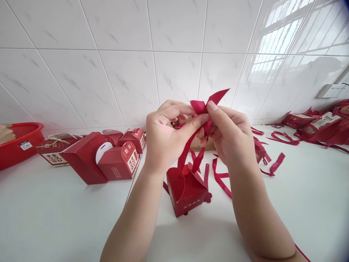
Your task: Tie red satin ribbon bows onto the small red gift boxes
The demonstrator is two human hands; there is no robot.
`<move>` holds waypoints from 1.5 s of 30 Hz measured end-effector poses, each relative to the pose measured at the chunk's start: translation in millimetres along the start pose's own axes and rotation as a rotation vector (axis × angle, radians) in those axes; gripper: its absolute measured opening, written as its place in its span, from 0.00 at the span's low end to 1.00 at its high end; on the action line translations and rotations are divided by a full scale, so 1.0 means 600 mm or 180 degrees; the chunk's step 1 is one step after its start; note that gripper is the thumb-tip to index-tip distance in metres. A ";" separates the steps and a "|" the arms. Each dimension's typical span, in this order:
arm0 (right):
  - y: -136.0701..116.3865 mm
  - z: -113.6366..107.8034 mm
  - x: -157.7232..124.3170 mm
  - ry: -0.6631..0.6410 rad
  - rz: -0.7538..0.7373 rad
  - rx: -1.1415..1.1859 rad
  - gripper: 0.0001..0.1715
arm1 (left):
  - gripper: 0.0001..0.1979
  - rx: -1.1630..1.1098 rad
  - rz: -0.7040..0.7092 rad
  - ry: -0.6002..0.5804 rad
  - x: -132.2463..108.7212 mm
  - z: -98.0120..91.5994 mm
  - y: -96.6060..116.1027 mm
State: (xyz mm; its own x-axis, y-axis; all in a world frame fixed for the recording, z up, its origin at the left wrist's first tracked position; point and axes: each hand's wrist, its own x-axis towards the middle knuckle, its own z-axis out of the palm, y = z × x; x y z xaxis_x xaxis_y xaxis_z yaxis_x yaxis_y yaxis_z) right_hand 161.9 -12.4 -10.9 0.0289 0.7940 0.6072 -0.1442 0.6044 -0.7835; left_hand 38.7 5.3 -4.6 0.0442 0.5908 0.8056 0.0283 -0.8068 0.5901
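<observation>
A small red gift box (187, 194) stands on the white table (54, 218) right below my hands. A dark red ribbon (201, 107) runs up from the box's top flaps to my fingers, its end sticking out to the upper right. My left hand (166, 136) pinches the ribbon between thumb and fingers. My right hand (229, 133) is closed on the same ribbon from the other side, thumb pressed on the knot. Both hands hover above the box.
Several red gift boxes (118, 160) lie at the left near the tiled wall, beside a red plastic basket (19, 143). Loose red ribbons (275, 163) are scattered at the right, with more red boxes (321, 125) at the far right. A small cardboard box (200, 143) sits behind my hands.
</observation>
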 end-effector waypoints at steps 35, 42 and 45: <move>0.012 -0.043 0.019 -0.1029 0.1033 0.0817 0.10 | 0.08 0.1923 0.0760 -0.0998 -0.004 -0.044 0.010; 0.003 -0.048 0.012 -0.0994 0.0625 0.0265 0.11 | 0.08 0.1745 0.0355 -0.1369 -0.006 -0.051 0.027; -0.005 -0.046 0.004 -0.0918 0.0073 -0.0391 0.11 | 0.08 0.1491 -0.0047 -0.1146 -0.003 -0.055 0.032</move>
State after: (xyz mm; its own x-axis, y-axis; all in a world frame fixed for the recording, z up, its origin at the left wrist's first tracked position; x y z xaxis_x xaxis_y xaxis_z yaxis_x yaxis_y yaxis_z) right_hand 189.3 -10.5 -11.1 -0.2572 0.7669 0.5879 -0.0203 0.6039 -0.7968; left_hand 6.1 -10.9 7.1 0.3744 0.6297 0.6807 0.4657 -0.7625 0.4491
